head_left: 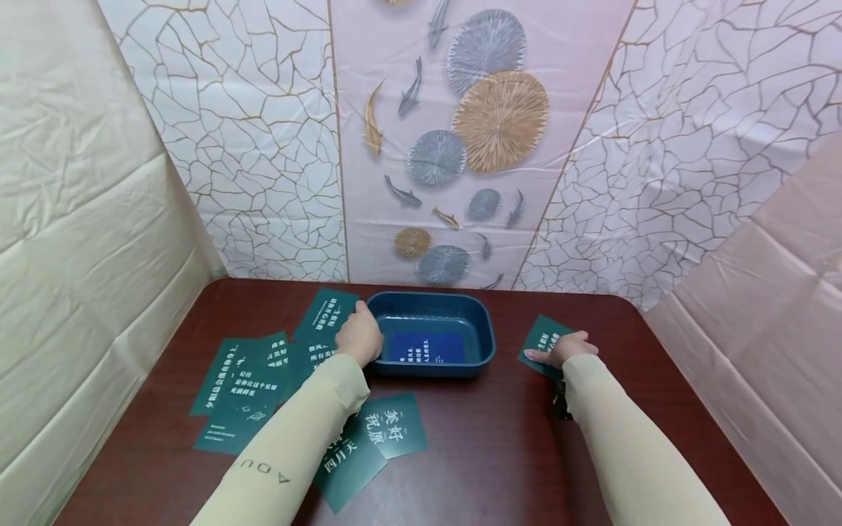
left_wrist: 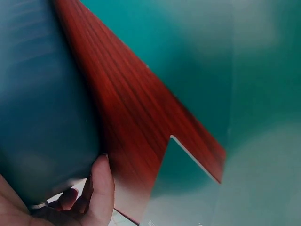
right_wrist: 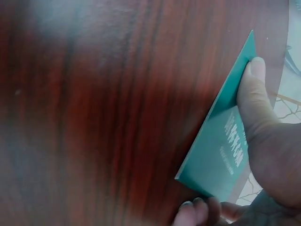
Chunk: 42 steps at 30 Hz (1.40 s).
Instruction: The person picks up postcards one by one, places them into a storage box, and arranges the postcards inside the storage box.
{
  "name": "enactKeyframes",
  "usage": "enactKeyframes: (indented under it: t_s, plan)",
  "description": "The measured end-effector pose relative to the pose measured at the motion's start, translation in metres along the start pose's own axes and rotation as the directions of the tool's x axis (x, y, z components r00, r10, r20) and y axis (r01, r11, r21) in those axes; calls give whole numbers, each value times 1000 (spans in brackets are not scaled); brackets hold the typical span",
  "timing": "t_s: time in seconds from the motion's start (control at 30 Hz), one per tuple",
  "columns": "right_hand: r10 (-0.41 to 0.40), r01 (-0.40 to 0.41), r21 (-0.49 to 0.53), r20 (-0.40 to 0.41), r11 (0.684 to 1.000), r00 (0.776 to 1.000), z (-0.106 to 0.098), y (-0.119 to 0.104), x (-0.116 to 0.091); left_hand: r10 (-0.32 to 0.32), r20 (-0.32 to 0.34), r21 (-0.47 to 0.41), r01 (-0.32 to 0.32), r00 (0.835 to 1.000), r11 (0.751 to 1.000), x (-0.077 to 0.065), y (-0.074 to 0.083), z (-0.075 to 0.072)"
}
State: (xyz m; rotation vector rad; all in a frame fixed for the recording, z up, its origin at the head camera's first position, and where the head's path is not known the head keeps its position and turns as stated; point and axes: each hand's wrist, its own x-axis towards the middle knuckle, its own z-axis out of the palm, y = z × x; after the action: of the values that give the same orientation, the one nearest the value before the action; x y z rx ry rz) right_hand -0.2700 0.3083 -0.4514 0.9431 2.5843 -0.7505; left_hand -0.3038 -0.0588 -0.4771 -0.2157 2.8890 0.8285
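Note:
My left hand is at the left side of a dark blue rectangular tray. In the left wrist view its thumb lies against the outer wall of the tray, with the fingers curled at the edge. Inside the tray lies a blue card with white writing. To the right, my right hand pinches a green card with white lettering. The right wrist view shows the thumb on the face of this card, which is tilted over the table; some fingers are partly hidden below it.
Several green cards overlap on the left of the brown table; one card lies beside the tray. Two more cards overlap in front, partly under the left forearm. Patterned cloth hangs behind the table, with pale fabric at both sides.

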Motion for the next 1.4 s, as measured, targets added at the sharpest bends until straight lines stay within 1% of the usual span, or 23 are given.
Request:
enactKeyframes:
  t_s: [0.23,0.37,0.5,0.6,0.7,0.83,0.9,1.03,1.07,1.13,1.23,1.4]
  plan:
    - [-32,28,-82,-44,996,999,10,7,20,1,-6,-3,-1,1000,1000,0,-1,-1]
    - [-42,36,-87,-70,996,997,13,10,24,0,4,0,0,1000,1000,0,-1,-1]
    - [-66,56,-111,-94,992,993,14,12,26,13,9,2,-13,1000,1000,0,0,-1]
    - [-128,113,-129,-114,985,985,13,15,26,23,6,4,-23,1000,1000,-1,1,-2]
    - [-182,169,-121,-114,978,977,11,18,22,27,3,4,-27,1000,1000,-1,1,-2]
    - [-212,207,-67,-91,976,973,10,21,20,15,6,-3,-15,1000,1000,-1,0,-2]
    - [-253,251,-28,-78,968,964,9,23,22,9,9,-6,-9,1000,1000,-1,0,-2]
    - [-383,388,70,-79,919,921,7,29,26,15,5,-7,-15,1000,1000,-2,1,-3]
    - [-403,410,97,-84,907,911,6,30,27,17,3,-6,-17,1000,1000,-2,1,-3]
    - [-423,432,139,-93,891,901,6,33,28,23,2,-5,-23,1000,1000,-2,1,-4]
    - [-410,421,180,-94,889,907,6,37,30,27,7,-3,-27,1000,1000,-2,1,-3]
    - [-410,425,196,-113,884,905,6,43,35,19,6,-8,-19,1000,1000,-2,0,-2]
